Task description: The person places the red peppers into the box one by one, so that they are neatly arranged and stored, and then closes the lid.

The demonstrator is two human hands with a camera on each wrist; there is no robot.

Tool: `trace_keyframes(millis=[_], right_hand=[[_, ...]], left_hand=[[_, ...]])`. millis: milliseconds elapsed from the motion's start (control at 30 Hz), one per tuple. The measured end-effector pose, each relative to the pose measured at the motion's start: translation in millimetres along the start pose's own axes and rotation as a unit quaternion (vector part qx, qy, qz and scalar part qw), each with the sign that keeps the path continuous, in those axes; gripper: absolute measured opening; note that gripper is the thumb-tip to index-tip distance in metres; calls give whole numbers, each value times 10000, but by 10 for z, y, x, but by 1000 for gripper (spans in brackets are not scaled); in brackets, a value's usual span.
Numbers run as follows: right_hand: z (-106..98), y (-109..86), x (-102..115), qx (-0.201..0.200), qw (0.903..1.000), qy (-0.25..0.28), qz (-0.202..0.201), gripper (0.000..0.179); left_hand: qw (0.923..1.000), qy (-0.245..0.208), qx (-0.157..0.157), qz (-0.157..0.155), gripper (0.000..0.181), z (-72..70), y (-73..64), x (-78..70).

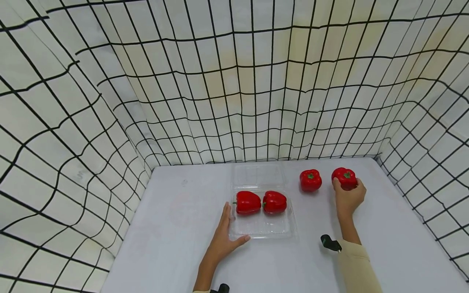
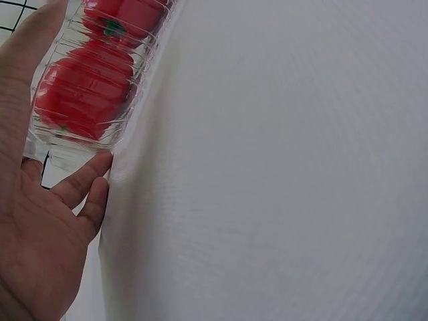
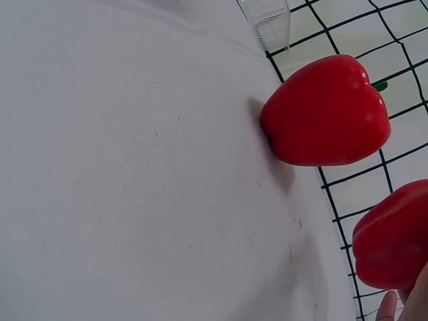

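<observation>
A clear plastic clamshell box (image 1: pixel 261 231) lies on the white table with its lid (image 1: pixel 258 176) folded back. Two red bell peppers lie on their sides in its rear half, a left one (image 1: pixel 248 202) and a right one (image 1: pixel 275 202). My left hand (image 1: pixel 224 240) rests along the box's left side, fingers extended and thumb spread at the front corner. To the right of the box, another red bell pepper (image 1: pixel 310 180) stands stem up. Beyond it my right hand (image 1: pixel 349 198) grips a red bell pepper (image 3: pixel 391 234), which looks slightly raised in the right wrist view.
The white table (image 1: pixel 176 228) is bordered at the back and sides by black wire mesh (image 1: pixel 256 118) over white sheeting. A dark strap piece (image 1: pixel 331 243) sticks out from my right sleeve (image 1: pixel 357 266).
</observation>
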State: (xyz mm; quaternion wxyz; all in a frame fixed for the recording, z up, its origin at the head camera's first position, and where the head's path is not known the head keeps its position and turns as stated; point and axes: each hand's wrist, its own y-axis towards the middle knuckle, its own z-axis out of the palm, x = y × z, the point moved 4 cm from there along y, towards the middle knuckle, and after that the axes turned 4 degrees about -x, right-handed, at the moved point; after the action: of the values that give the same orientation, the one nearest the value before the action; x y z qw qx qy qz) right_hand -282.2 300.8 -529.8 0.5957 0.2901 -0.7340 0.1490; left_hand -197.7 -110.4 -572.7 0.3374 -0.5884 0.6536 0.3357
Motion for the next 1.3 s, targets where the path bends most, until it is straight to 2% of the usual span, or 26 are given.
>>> trace_keyframes(millis=[333, 567, 700, 1000, 1167, 1300], right_hand=[[-178, -113, 137, -205, 9975, 578, -361, 73], [-152, -202, 306, -20, 9905, 1090, -840, 72], [-122, -285, 381, 213, 9869, 1211, -1046, 74], [-13, -514, 511, 848, 9722, 1556, -1530, 82], [79, -613, 554, 1380, 9603, 1771, -1654, 79], [151, -720, 573, 1907, 9470, 1968, -1675, 79]], left_hand=[[10000, 71, 7, -20, 115, -5, 1, 6], [10000, 49, -28, -9, 115, -20, 4, 21], [10000, 74, -26, -28, 116, -14, 6, 17], [9999, 79, -48, -42, 116, 12, 1, 29], [10000, 31, -23, -15, 115, 3, -4, 22], [10000, 33, -17, -14, 115, -3, -8, 23]])
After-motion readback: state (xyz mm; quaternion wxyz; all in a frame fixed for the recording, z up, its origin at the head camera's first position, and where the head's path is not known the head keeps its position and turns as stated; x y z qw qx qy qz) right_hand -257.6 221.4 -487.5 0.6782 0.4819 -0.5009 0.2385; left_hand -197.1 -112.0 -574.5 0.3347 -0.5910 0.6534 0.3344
